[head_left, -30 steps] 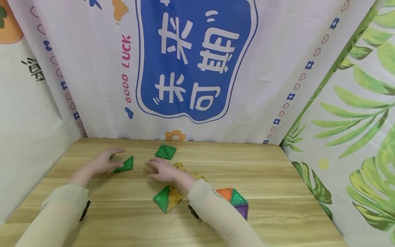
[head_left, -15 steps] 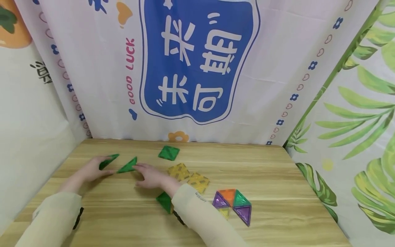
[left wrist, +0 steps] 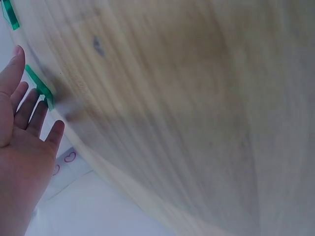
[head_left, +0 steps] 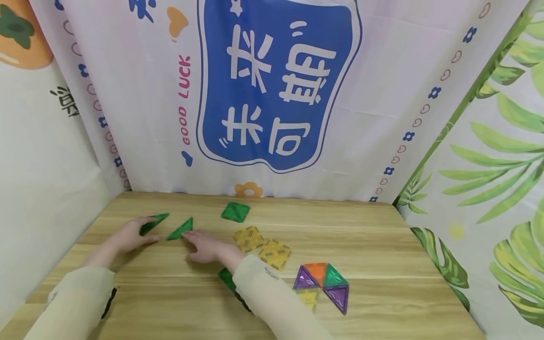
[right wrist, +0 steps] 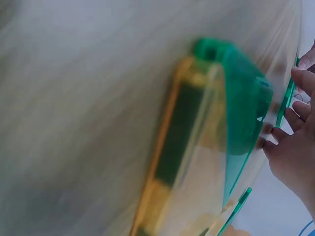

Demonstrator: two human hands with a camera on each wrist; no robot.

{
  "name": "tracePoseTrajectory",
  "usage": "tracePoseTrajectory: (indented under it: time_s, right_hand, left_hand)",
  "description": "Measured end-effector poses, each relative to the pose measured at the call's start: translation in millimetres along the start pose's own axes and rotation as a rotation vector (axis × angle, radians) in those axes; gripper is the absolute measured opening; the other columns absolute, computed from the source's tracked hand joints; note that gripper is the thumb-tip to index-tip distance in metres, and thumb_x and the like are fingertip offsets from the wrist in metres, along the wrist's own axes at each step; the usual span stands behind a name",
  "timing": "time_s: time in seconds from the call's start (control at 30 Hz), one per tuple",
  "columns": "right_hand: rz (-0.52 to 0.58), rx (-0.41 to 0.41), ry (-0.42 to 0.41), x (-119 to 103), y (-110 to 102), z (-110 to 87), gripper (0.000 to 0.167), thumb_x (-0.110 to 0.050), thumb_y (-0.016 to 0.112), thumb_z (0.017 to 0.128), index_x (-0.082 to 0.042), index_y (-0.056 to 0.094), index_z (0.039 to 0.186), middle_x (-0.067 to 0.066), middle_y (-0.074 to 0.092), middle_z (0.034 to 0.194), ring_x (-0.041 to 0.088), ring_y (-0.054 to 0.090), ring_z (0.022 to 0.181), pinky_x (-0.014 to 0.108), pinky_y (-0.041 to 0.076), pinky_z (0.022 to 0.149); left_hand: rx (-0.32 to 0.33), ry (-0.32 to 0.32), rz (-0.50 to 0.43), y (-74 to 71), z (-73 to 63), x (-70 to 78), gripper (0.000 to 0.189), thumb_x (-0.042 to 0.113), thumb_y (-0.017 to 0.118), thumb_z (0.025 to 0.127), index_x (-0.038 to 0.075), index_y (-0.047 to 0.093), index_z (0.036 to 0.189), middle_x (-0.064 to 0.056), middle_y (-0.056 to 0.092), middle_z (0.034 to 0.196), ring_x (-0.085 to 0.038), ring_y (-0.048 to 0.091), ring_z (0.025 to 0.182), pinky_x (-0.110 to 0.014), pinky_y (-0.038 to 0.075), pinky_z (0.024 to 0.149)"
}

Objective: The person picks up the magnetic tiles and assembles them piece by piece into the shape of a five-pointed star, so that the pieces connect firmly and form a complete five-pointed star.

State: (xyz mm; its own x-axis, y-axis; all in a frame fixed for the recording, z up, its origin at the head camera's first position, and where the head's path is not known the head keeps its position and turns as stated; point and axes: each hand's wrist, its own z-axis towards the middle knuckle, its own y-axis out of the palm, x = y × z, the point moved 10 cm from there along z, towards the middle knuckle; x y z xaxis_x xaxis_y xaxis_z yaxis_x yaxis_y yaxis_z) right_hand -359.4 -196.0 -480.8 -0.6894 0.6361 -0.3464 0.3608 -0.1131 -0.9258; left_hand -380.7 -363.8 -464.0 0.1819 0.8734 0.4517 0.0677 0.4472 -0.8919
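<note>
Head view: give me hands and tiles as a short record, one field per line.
left hand: fingers at the leftmost green tile
right hand: fingertips on the neighbouring green triangle
green square: apart, near the far edge of the table
yellow squares: two, side by side
tile fan: orange, green, two purple, one yellow, the yellow partly behind the right sleeve
half-hidden green tile: partly covered by the right arm

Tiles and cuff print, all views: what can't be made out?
Head: rest of lower green tile, behind right sleeve.
Head: part of the pale yellow tile, same sleeve.
Head: cuff print, too small.
Left wrist: upper green tile, cut by top edge.
Right wrist: near yellow tile, blurred, cut by bottom edge.
</note>
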Motion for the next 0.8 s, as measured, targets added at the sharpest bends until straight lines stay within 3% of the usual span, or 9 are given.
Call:
tracePoseTrajectory:
  time_s: [0.13,0.33,0.5,0.8]
  right_hand:
    - [0.020,0.011,-0.006,7.5,-5.2,-5.3,0.061,-0.036,0.052,0.096,-0.024,0.026,0.150,-0.006,0.026,0.154,0.008,0.024,0.140,0.021,0.024,0.111]
    - [-0.056,-0.005,-0.034,13.2,-7.9,-12.3,0.055,-0.035,0.050,0.097,-0.023,0.033,0.148,-0.004,0.030,0.152,0.010,0.032,0.137,0.021,0.030,0.109]
    - [-0.120,0.001,-0.064,11.6,-8.5,-17.5,0.050,-0.034,0.050,0.098,-0.020,0.040,0.144,-0.005,0.034,0.148,0.009,0.034,0.135,0.019,0.030,0.108]
    - [-0.160,0.002,-0.069,12.6,-6.6,-20.4,0.050,-0.035,0.051,0.097,-0.021,0.040,0.144,-0.007,0.034,0.148,0.007,0.033,0.135,0.018,0.029,0.108]
  left_hand:
    - [-0.001,0.016,0.001,1.0,-0.1,4.8,0.072,0.037,0.070,0.084,-0.010,0.044,0.132,-0.041,0.036,0.134,-0.059,0.034,0.120,-0.068,0.031,0.096]
    - [0.010,0.064,0.016,3.9,-0.7,18.1,0.067,0.032,0.071,0.084,-0.010,0.046,0.131,-0.040,0.038,0.133,-0.058,0.036,0.120,-0.067,0.032,0.096]
    - [0.020,0.109,0.022,7.5,-0.4,29.7,0.062,0.031,0.070,0.084,-0.008,0.050,0.128,-0.037,0.041,0.133,-0.056,0.038,0.121,-0.065,0.031,0.098]
    - [0.047,0.203,0.069,15.8,-4.0,56.9,0.049,0.025,0.069,0.086,-0.008,0.057,0.122,-0.033,0.048,0.129,-0.053,0.044,0.118,-0.064,0.036,0.096]
